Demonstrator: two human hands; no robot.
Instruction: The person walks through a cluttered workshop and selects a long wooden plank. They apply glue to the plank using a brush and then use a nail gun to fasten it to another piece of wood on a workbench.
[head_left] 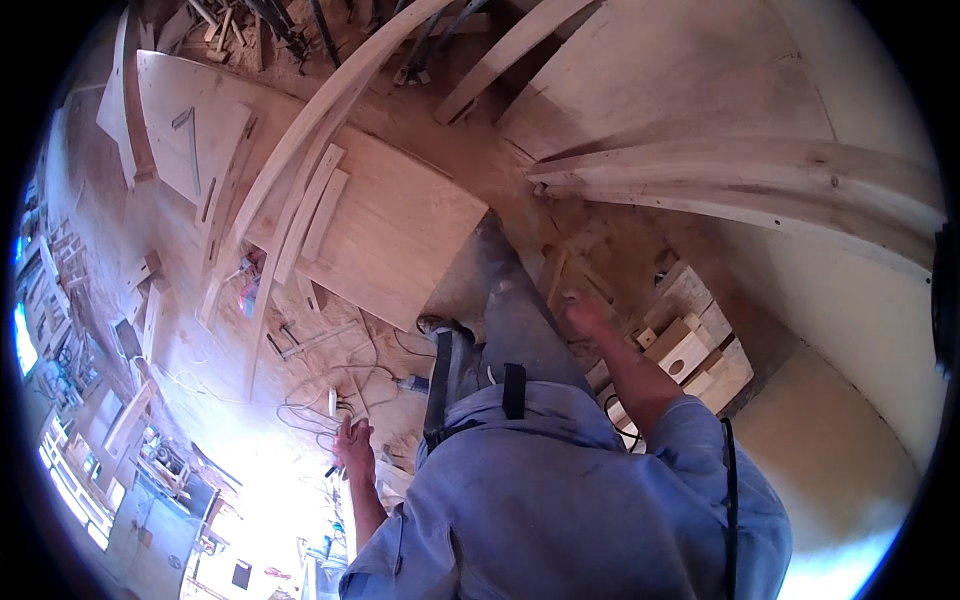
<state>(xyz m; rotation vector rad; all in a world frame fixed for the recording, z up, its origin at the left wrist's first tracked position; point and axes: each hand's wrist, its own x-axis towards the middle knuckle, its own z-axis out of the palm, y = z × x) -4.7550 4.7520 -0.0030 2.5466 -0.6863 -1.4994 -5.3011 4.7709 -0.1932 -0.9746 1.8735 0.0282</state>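
Observation:
My left hand (355, 447) hangs low on the left, above cables on the dusty floor, its fingers loosely apart with nothing clear in it. My right hand (585, 314) is held out in front of my right side with the fingers curled in; whether anything is inside them is hidden. Neither hand touches the wood around it. In front of my legs lies a large pale plywood sheet (400, 215), one corner close to my foot. Narrow curved wooden strips (305, 215) rest on and across the sheet. Below my right forearm sit several wooden blocks (680, 350).
A long curved wooden beam (760, 175) runs along a large pale curved panel (690, 80) on the right. Tangled cables (340, 385) and a clamp-like metal frame (310, 340) lie on the floor at left. Wood scraps (230, 30) are piled at the far end.

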